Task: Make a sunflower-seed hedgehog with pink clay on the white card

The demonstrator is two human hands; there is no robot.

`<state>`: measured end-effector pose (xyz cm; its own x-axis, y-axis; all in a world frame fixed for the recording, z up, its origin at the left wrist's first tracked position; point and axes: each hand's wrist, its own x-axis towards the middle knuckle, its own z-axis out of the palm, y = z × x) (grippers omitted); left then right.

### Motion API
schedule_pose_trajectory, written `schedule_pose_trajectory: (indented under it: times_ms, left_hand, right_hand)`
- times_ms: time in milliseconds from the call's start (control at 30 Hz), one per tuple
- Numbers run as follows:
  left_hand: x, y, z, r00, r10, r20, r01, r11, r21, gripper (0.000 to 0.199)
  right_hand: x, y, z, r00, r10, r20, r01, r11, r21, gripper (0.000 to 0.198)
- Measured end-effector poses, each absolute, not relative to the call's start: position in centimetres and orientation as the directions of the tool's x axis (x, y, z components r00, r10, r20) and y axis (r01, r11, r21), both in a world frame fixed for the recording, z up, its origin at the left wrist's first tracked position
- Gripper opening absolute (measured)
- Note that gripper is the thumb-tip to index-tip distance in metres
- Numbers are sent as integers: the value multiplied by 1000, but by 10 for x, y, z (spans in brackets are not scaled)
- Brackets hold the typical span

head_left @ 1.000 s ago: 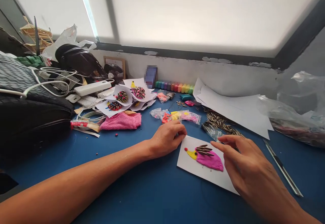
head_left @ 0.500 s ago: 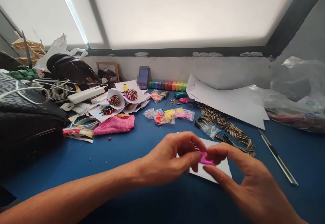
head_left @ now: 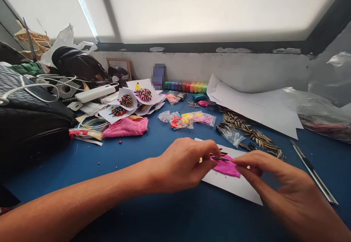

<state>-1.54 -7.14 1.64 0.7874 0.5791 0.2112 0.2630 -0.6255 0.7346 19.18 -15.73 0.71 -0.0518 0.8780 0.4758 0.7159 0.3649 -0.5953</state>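
A flat piece of pink modelling clay lies on a white paper sheet with drawn marks. Dark striped sunflower seeds sit along its upper part, and a bit of yellow shows at its left end. My left hand curls its thumb and index finger around the clay's left end, touching it and partly hiding the seeds. At the right edge, my right hand has its thumb and index tips pinched together. Whatever is between those tips is too small to make out.
Loose sunflower seeds lie beyond the paper, by a clear plastic bag. A utility knife is at right. Bagged clay, a pink cloth, seed-covered figures on paper and a black bag occupy the back and left.
My hands have moved apart, the right one drawing back to the right, so more of the pink clay and its seeds shows. The whole view has shifted slightly.
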Motion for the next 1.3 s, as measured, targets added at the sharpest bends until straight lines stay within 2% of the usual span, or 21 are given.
schedule_pose_trajectory:
  times_ms: [67,167,267,400,600,667,733,800,867,900,1000,1067,1133,1300]
  left_hand:
    - [-15,-69,11,827,512,231,258,-712,653,10]
    - [-12,-71,4,880,424,215,220,-763,608,13]
    - [-9,-74,0,892,402,208,227,-795,562,12]
    - [-9,-78,-5,895,385,226,236,-836,495,11]
    - [-11,-79,-11,887,378,266,198,-831,520,11]
    - [-11,-79,-14,870,385,307,159,-809,566,12]
    - [-10,-81,-14,828,436,351,112,-744,659,13]
    - [-9,-83,-10,770,550,324,87,-593,800,14]
    - [-9,-85,-4,737,657,160,110,-349,931,18]
    - [-8,-86,0,739,672,59,128,-225,966,20]
    - [-10,-88,9,800,581,-153,148,56,987,26]
    - [-11,-88,12,840,512,-181,130,135,982,29]
    - [-12,-86,11,865,469,-178,119,154,981,32]
    - [-13,-85,7,873,451,-184,135,140,981,35]
  right_hand:
    - [195,-157,4,-73,864,497,736,383,-558,15]
    - [197,-159,0,-57,880,471,738,355,-574,15]
    - [198,-159,1,-1,941,339,673,251,-695,17]
    - [195,-156,11,51,982,180,507,130,-852,25]
    - [192,-158,12,88,994,-70,388,-99,-916,29]
    - [190,-157,11,77,992,-103,329,-123,-936,29]
    - [189,-156,10,74,995,-68,279,-86,-956,26]
    - [187,-156,9,70,998,-2,281,-21,-959,22]
    - [187,-157,8,62,994,86,340,60,-939,17]
    - [187,-157,6,46,990,134,390,106,-915,15]
    - [189,-159,0,-24,943,332,543,291,-788,7]
    - [190,-160,-3,-64,896,440,614,383,-690,6]
    - [190,-161,-5,-68,875,479,664,398,-633,7]
    - [193,-165,-6,-107,929,355,717,320,-619,6]
